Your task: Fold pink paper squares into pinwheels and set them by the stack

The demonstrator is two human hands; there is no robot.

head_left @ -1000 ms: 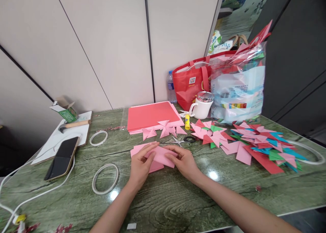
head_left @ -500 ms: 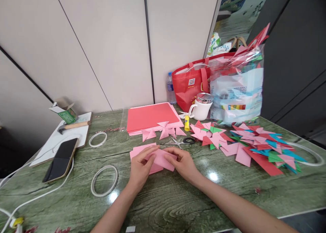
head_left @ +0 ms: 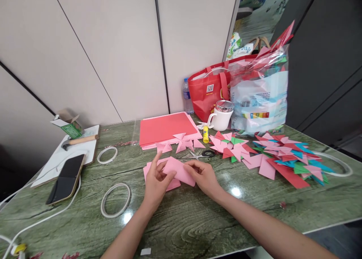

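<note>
My right hand [head_left: 205, 178] pinches the right side of a piece of pink paper [head_left: 181, 169], thumb in front. At its left edge, my left hand [head_left: 157, 180] keeps the thumb against the paper with the index finger raised; its other fingers are partly behind the sheet. Below and behind the held piece, more pink paper squares [head_left: 173, 186] lie on the table. Just beyond my right hand are scissors [head_left: 207, 153] with black handles. Folded pink paper pieces [head_left: 181, 142] lie farther back, by a stack of red and pink sheets [head_left: 166, 129].
Colourful folded-paper clusters [head_left: 232, 146] spread to the right, near a glue stick [head_left: 206, 134], a white mug [head_left: 222, 117], a red bag [head_left: 205, 95] and a plastic bag [head_left: 260, 100]. On the left are white rings [head_left: 115, 200], a phone [head_left: 66, 180] and a hammer [head_left: 82, 140].
My left index finger has lifted off the paper and the left hand has opened somewhat. The pink paper now shows more of its face between my hands. The camera view has shifted slightly.
</note>
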